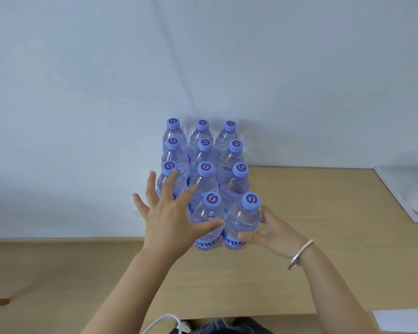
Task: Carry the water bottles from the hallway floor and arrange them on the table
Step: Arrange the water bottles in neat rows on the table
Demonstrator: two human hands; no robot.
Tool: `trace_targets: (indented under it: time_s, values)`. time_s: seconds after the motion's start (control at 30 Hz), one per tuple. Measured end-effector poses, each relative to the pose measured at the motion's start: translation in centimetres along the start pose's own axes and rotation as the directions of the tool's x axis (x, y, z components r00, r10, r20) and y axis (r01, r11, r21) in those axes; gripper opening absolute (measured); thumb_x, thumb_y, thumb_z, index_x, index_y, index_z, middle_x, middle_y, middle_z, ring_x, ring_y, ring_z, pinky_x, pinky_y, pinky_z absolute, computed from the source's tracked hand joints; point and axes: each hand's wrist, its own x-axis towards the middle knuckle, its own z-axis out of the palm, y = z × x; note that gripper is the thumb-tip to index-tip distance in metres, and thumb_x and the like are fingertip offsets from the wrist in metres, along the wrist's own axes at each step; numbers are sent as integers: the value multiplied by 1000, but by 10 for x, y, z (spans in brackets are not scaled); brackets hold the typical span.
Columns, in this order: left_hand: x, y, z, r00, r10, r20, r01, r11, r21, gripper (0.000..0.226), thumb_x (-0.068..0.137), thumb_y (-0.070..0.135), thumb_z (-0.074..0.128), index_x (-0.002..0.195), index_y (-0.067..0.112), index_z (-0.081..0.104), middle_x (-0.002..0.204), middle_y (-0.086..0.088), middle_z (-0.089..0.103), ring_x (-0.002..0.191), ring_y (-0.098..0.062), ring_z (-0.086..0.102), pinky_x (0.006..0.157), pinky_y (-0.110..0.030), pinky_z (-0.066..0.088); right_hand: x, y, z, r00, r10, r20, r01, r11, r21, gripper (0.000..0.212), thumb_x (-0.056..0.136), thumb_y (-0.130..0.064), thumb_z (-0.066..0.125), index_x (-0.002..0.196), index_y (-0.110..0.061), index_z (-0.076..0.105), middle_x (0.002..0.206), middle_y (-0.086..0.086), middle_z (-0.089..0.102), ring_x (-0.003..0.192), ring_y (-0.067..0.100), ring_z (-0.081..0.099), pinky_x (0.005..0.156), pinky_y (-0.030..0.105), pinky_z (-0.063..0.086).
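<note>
Several clear water bottles [205, 173] with purple caps stand upright in tight rows on a light wooden table [311, 208], against a white wall. Two bottles form the front row. My right hand [274, 233], with a silver bracelet on its wrist, curls round the front right bottle [243, 219], thumb on its blue label and fingers on its right side. My left hand [165, 218] is spread wide with straight fingers beside the left column. Its thumb lies across the front left bottle [210, 214]. The hand hides part of the third-row left bottle.
A white flat board [393, 189] lies at the table's right edge. A white sheet [405, 320] sits at the bottom right. A white cable [161, 321] loops below the table's near edge, by my jeans. The table steps back on the left.
</note>
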Motion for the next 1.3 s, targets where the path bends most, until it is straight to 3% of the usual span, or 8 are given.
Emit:
trace_targets:
  time_s: [0.07, 0.17, 0.33, 0.53, 0.63, 0.8, 1.03, 1.3]
  values:
    - [10, -1, -16, 998, -29, -50, 23, 994, -104, 92, 47, 89, 40, 120, 36, 60, 146, 6, 38, 143, -24, 10, 111, -57, 10, 2, -10, -19, 1000, 15, -1, -15, 996, 85, 75, 60, -61, 74, 120, -27, 46, 113, -17, 57, 109, 3, 54, 84, 28, 48]
    - [24, 9, -33, 998, 56, -25, -59, 990, -132, 86, 51, 85, 46, 117, 33, 63, 128, 9, 57, 129, -19, 41, 109, -49, 24, 13, -23, -33, 989, 19, -143, 27, 950, 312, 43, 84, -43, 56, 124, -31, 48, 120, -2, 59, 104, 13, 58, 75, 29, 49]
    - [40, 35, -30, 974, 169, 148, -175, 984, 27, 77, 61, 78, 58, 116, 25, 59, 106, 7, 68, 100, -17, 60, 88, -31, 39, 38, -39, -27, 976, -72, -203, 104, 983, 152, 46, 86, -21, 64, 129, -27, 51, 118, 0, 55, 107, 12, 55, 78, 24, 45]
    - [41, 43, -16, 940, 131, 314, -193, 965, 176, 42, 73, 58, 65, 74, 19, 48, 65, 8, 45, 74, -19, 40, 101, -35, 31, 52, -46, -29, 973, -146, -179, 145, 989, -18, 55, 75, -24, 76, 126, -24, 58, 110, -3, 62, 111, 14, 55, 93, 38, 47]
    - [42, 42, -13, 934, 120, 337, -182, 970, 160, 52, 74, 53, 67, 59, 20, 29, 58, 8, 36, 70, -20, 37, 100, -34, 31, 57, -45, -29, 969, -174, -175, 159, 983, -96, 49, 75, -23, 76, 122, -24, 61, 112, -1, 66, 110, 14, 56, 94, 37, 48]
    - [40, 44, -14, 935, 124, 331, -172, 978, 118, 47, 73, 49, 69, 60, 19, 35, 57, 6, 38, 72, -20, 36, 95, -29, 30, 62, -41, -26, 950, -197, -243, 162, 974, -157, 48, 75, -26, 75, 122, -22, 61, 112, 4, 67, 106, 14, 57, 92, 33, 46]
    - [39, 45, -18, 939, 151, 308, -189, 977, 98, 44, 73, 50, 69, 86, 9, 61, 72, -2, 52, 76, -20, 35, 61, -26, 19, 65, -37, -26, 945, -204, -254, 163, 971, -174, 49, 75, -28, 75, 122, -24, 61, 110, 6, 67, 104, 16, 58, 92, 37, 47]
    - [41, 43, -16, 927, 157, 341, -210, 970, 121, 45, 72, 53, 69, 86, 11, 61, 71, 2, 51, 77, -20, 38, 80, -27, 26, 64, -38, -27, 948, -212, -238, 174, 970, -170, 47, 75, -28, 75, 120, -23, 63, 109, 4, 68, 103, 15, 59, 92, 35, 47]
